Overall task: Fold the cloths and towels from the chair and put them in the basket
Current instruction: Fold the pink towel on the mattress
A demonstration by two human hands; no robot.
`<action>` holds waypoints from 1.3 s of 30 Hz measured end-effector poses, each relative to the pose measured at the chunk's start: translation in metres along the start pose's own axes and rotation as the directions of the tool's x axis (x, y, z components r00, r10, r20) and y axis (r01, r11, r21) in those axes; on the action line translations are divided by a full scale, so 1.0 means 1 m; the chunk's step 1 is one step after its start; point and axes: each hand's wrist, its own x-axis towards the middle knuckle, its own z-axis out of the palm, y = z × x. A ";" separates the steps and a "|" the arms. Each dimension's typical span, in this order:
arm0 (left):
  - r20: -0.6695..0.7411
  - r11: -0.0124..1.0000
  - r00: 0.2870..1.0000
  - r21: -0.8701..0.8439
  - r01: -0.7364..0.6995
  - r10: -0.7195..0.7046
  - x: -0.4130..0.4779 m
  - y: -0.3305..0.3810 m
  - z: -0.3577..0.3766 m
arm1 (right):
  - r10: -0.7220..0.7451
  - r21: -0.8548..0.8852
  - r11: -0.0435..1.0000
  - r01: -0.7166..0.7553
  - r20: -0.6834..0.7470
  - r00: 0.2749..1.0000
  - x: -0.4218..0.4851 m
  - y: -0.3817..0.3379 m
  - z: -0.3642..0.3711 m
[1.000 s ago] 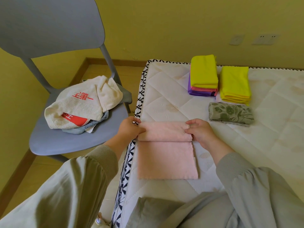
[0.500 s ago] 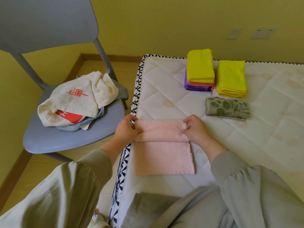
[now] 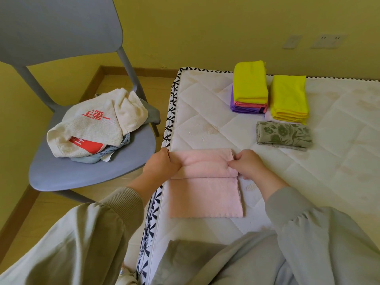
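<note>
Gripping the left end of the far fold of the pale pink terry towel [image 3: 205,199], your left hand [image 3: 162,166] curls its fingers round the fabric at the mattress edge. Your right hand [image 3: 249,166] pinches the right end of the same fold, with thumb and fingertips closed on the cloth. The fold forms a doubled-over band across the far part of the towel. The near part lies flat and rectangular. The towel rests on the white quilted mattress [image 3: 205,112], with its left side along the black-and-white patterned border [image 3: 171,112].

Note the folded items farther along the mattress, well apart from the pink towel:
- A stack of folded cloths [image 3: 249,85] has yellow on top, a pink layer under it and purple at the bottom.
- Just beside the stack, on its right, lies a folded yellow cloth [image 3: 287,97].
- Near these two, closer to you, lies a folded grey-green cloth with a leaf print [image 3: 283,135].

Note the grey plastic chair [image 3: 82,175] on your left, beside the mattress. A crumpled cream towel with red characters [image 3: 92,124] lies on its seat. Under that towel, a red-printed patch and grey-blue cloths [image 3: 117,149] show at the edge. Two wall sockets [image 3: 327,41] sit on the yellow wall [image 3: 205,27] behind the mattress.
</note>
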 end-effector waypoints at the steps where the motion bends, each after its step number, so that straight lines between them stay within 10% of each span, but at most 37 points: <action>1: 0.026 0.999 0.999 0.024 0.025 -0.025 0.001 0.002 -0.001 | 0.039 0.035 0.999 -0.040 0.036 0.999 0.000 0.000 -0.004; 11: 0.358 0.977 0.926 -0.124 0.176 -0.121 0.001 0.001 -0.022 | 0.159 0.307 0.907 -0.287 0.381 0.911 -0.003 0.002 -0.016; 25: -0.029 0.755 1.000 -0.655 -0.021 0.002 0.002 -0.004 -0.019 | -0.108 0.550 0.832 0.068 0.041 0.993 -0.002 -0.005 -0.009; 31: 0.122 0.452 0.981 -0.874 0.179 -0.154 -0.010 -0.001 -0.016 | 0.036 0.798 0.588 -0.131 0.136 0.990 -0.012 -0.008 -0.011; 39: -0.061 0.837 0.996 -0.539 -0.090 0.068 -0.029 -0.006 -0.001 | -0.173 0.282 0.943 0.177 -0.042 0.984 -0.023 0.000 0.003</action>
